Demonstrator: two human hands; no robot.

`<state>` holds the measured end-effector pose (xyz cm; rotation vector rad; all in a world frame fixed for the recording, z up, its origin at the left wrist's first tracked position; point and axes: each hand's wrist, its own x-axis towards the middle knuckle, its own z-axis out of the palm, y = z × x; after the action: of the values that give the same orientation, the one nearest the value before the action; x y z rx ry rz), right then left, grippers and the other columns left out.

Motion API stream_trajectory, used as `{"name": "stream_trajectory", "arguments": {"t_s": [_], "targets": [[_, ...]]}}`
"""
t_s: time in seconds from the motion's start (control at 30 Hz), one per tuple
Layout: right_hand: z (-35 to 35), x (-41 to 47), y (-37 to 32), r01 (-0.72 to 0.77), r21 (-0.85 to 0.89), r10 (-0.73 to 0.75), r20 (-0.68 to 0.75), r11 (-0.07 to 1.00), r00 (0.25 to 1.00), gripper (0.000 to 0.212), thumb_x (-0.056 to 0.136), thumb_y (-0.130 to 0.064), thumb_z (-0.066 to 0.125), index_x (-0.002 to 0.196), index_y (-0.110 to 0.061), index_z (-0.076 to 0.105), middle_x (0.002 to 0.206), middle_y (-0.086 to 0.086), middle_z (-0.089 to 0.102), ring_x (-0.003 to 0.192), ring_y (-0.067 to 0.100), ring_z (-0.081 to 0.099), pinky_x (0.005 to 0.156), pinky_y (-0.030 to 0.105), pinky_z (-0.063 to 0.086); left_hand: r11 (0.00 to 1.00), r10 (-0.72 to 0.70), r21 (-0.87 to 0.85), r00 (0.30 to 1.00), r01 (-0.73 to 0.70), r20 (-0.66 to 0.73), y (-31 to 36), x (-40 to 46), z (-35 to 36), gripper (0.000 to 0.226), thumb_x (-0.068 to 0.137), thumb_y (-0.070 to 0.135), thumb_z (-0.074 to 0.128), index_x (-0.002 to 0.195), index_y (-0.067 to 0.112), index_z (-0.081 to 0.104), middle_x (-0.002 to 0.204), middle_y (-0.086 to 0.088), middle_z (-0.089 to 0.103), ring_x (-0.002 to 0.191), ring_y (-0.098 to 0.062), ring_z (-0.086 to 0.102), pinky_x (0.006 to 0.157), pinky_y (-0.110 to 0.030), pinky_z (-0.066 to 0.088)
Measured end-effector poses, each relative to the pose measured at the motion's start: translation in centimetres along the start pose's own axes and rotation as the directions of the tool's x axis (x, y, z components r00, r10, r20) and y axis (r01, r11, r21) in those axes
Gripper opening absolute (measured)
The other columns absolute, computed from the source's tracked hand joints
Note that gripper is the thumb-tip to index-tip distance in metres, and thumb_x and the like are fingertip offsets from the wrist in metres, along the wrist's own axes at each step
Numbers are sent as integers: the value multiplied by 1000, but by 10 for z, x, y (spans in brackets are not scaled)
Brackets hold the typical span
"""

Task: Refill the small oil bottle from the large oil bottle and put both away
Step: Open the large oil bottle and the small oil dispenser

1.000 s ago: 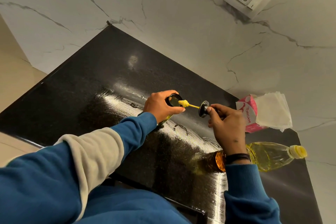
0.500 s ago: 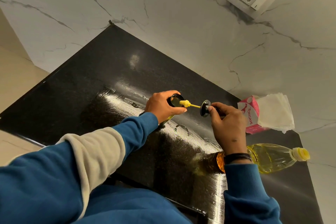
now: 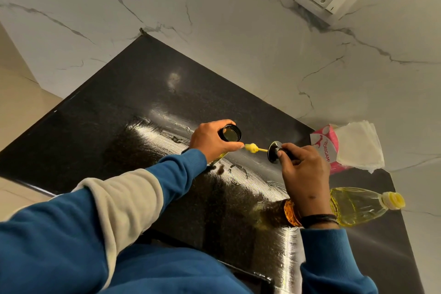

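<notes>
Small oil bottle, frame centre: left hand is gripping it upright, mouth open for refilling; right hand is pinching its brush lid clear, just beside; large oil bottle, lower right, is standing capped on the counter, waiting

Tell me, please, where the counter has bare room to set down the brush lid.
Bare counter runs from the left hand to the back corner. The right end is crowded: tissue pack and large oil bottle.
</notes>
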<state>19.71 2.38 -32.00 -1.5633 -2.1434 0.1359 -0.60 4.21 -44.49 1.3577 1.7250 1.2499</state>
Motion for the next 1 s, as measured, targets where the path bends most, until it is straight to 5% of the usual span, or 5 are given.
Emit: {"name": "stream_trajectory", "arguments": {"t_s": [0.27, 0.5, 0.7, 0.8, 1.0], "targets": [[3, -14, -15, 24, 130, -8, -124, 991, 992, 26, 86, -13, 73, 112, -13, 74, 91, 3, 63, 74, 6, 58, 66, 1, 45, 998, -61, -3, 998, 61, 2, 6, -2, -1, 64, 60, 53, 90, 117, 35, 68, 106, 8, 72, 98, -13, 65, 85, -33, 57], [11, -40, -3, -167, 386, 250, -177, 907, 952, 24, 82, -13, 77, 107, -14, 75, 93, 1, 72, 81, 10, 69, 70, 14, 55, 998, -50, 30, 995, 48, 85, 11, -2, -7, 118, 51, 77, 80, 151, 30, 39, 152, -1, 48, 141, -19, 41, 115, -44, 38], [18, -49, -2, -312, 833, 625, -52, 457, 779, 20, 81, -1, 75, 101, -5, 72, 88, 15, 74, 73, 26, 71, 65, 25, 59, 932, 293, -105, 891, -347, -346, 55, -21, 4, 29, 87, 37, 71, 109, 18, 66, 106, 1, 63, 92, -11, 60, 81, -30, 53], [23, -50, -6, -262, 956, 739, 80, 134, 669, 19, 83, 2, 72, 101, 5, 67, 87, 17, 71, 64, 20, 68, 62, 23, 59, 926, 215, -271, 956, -264, -198, 73, -32, 17, 14, 91, 29, 70, 89, 16, 68, 82, 3, 67, 72, -10, 63, 64, -30, 55], [48, -60, -7, -245, 960, 813, 248, -134, 526, 11, 86, 0, 69, 91, 1, 60, 83, 17, 67, 66, 21, 68, 60, 23, 58, 919, -20, -376, 968, 116, 251, 69, -54, 44, 13, 89, 27, 75, 88, 14, 79, 77, -3, 76, 72, -20, 73, 67, -43, 62]]}}
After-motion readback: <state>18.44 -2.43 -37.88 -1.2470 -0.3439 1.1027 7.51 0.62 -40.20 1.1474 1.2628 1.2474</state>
